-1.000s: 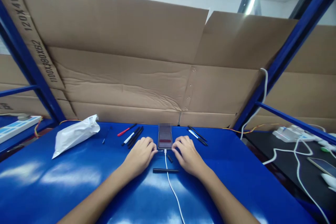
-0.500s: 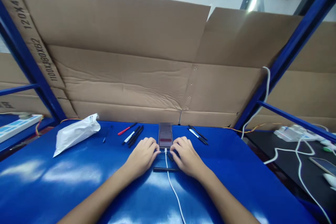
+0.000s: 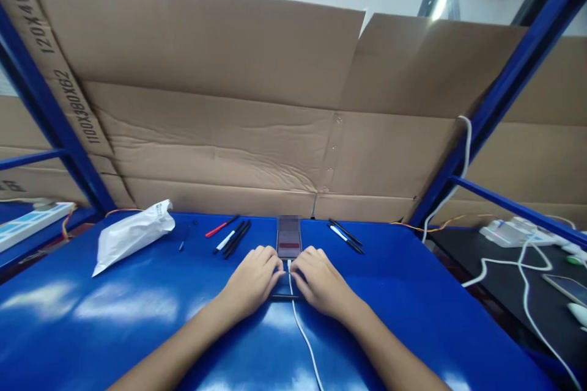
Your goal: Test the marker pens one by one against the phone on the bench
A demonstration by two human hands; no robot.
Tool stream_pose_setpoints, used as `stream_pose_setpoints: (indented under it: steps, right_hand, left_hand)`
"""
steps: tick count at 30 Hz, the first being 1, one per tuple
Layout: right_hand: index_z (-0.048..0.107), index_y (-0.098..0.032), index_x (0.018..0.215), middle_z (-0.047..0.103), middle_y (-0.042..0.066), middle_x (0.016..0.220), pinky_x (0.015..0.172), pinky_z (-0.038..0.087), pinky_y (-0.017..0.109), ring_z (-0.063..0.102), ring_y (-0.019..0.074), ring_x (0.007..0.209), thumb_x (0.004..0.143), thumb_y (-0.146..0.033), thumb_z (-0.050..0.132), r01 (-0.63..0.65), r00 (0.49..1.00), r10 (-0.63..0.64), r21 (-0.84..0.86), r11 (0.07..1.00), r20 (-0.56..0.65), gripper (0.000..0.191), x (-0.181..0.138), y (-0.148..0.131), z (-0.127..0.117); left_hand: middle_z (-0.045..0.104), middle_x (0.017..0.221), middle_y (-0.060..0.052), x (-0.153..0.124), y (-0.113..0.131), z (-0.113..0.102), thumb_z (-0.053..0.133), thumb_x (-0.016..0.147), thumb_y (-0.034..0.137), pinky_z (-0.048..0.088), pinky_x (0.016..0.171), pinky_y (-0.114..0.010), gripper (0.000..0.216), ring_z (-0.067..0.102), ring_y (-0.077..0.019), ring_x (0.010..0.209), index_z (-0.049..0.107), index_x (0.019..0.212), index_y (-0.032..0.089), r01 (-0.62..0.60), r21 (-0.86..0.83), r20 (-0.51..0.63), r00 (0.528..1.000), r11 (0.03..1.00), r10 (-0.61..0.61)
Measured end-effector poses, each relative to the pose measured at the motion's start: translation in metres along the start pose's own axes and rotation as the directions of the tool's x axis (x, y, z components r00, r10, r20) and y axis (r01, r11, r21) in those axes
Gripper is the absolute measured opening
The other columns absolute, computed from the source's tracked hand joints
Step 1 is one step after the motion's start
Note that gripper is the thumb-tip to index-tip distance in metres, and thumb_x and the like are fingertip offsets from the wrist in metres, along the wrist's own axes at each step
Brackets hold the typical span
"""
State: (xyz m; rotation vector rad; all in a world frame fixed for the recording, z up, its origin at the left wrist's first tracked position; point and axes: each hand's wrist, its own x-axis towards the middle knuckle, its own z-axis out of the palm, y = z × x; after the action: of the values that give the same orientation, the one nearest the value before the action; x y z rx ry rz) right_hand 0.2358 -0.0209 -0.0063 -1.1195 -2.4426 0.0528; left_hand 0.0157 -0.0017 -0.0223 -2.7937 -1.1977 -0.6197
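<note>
A smartphone [image 3: 288, 237] lies face up on the blue table, its screen blurred, with a white charging cable [image 3: 300, 330] running from its lower end towards me. My left hand [image 3: 252, 281] and my right hand [image 3: 321, 284] rest just below the phone, fingertips meeting around the cable's plug. A black pen [image 3: 284, 297] lies mostly hidden beneath them. To the left lie a red marker [image 3: 222, 226] and several black pens [image 3: 237, 239]. More pens [image 3: 345, 237] lie to the right of the phone.
A white plastic bag [image 3: 132, 238] lies on the blue table [image 3: 114, 311] at the left. Large cardboard sheets [image 3: 206, 104] stand behind, between blue rack uprights [image 3: 504, 104]. At the right, a dark surface [image 3: 481, 269] holds white cables and a power strip [image 3: 509, 233].
Both hands have slid inward towards each other. They now cover the plug, the short black piece beside it and most of the black pen. The view has barely shifted.
</note>
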Motion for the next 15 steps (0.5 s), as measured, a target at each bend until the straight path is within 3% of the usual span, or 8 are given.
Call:
stream_pose_setpoints:
  steps: [6, 9, 15]
  right_hand:
    - [0.065, -0.022, 0.107, 0.069, 0.005, 0.105, 0.086, 0.042, 0.035, 0.057, 0.0223, 0.098, 0.099, -0.015, 0.061, -0.036, 0.999, 0.036, 0.142, 0.989, 0.007, 0.011, -0.0021, 0.0014, 0.0006]
    - [0.066, -0.022, 0.102, 0.07, 0.004, 0.101, 0.087, 0.042, 0.036, 0.057, 0.0224, 0.097, 0.098, -0.016, 0.063, -0.056, 0.998, 0.057, 0.17, 0.984, 0.003, 0.008, -0.0029, 0.0041, -0.0002]
    - [0.066, -0.021, 0.099, 0.068, 0.005, 0.097, 0.085, 0.043, 0.035, 0.056, 0.022, 0.095, 0.099, -0.015, 0.06, -0.038, 0.999, 0.044, 0.185, 0.982, -0.026, 0.008, -0.0025, 0.0045, 0.0013]
  left_hand:
    - [0.065, 0.105, -0.008, 0.0002, 0.0013, -0.0032, 0.048, 0.107, 0.029, 0.042, 0.082, -0.037, 0.02, 0.055, -0.0251, 0.093, 0.064, 0.1, 0.018, 0.056, -0.143, 0.035, 0.998, 0.988, -0.052]
    - [0.067, 0.102, -0.006, -0.0004, -0.0004, -0.0036, 0.048, 0.107, 0.029, 0.043, 0.084, -0.036, 0.02, 0.057, -0.024, 0.093, 0.063, 0.099, 0.019, 0.083, -0.23, 0.045, 0.996, 0.97, -0.075]
    - [0.07, 0.093, -0.002, -0.0006, -0.0019, -0.0034, 0.052, 0.105, 0.031, 0.046, 0.078, -0.029, 0.021, 0.062, -0.0196, 0.087, 0.068, 0.097, 0.02, 0.117, -0.479, 0.055, 0.993, 0.87, -0.103]
